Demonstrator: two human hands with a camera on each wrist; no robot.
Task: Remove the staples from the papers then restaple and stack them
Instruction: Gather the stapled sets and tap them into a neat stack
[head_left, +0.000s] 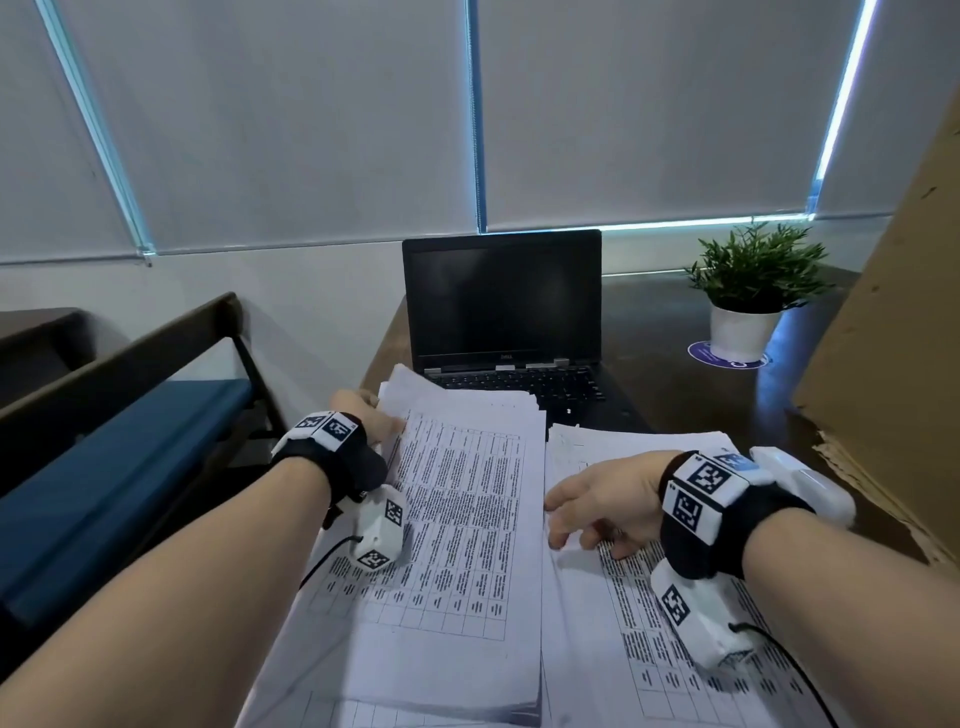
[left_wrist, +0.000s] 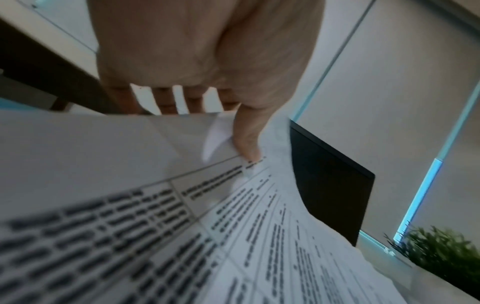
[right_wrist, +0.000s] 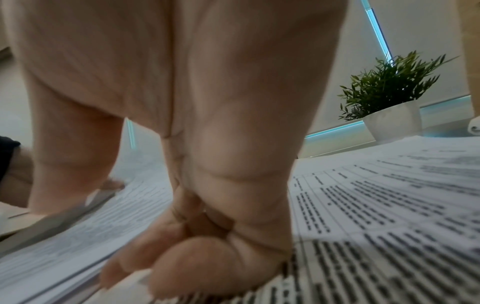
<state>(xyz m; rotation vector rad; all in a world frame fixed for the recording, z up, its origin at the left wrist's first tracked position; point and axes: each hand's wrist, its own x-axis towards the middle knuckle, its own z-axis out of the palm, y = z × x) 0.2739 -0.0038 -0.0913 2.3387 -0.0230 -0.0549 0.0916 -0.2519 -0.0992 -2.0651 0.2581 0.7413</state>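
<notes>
Two piles of printed table sheets lie side by side on the desk. My left hand (head_left: 387, 422) pinches the far left corner of the top sheets of the thick left pile (head_left: 467, 499). Its thumb (left_wrist: 246, 142) lies on top and the fingers (left_wrist: 166, 100) reach behind the lifted edge. My right hand (head_left: 569, 522) rests on the right pile (head_left: 639, 639) near its left edge, fingers loosely bent, fingertips (right_wrist: 124, 273) touching the paper, holding nothing that I can see. A white stapler-like object (head_left: 810, 483) lies just beyond my right wrist. No staple is visible.
An open black laptop (head_left: 501, 312) stands right behind the piles. A potted plant (head_left: 753, 291) sits at the back right. A large cardboard box (head_left: 893, 338) closes off the right side. A blue-cushioned bench (head_left: 104, 483) runs along the desk's left.
</notes>
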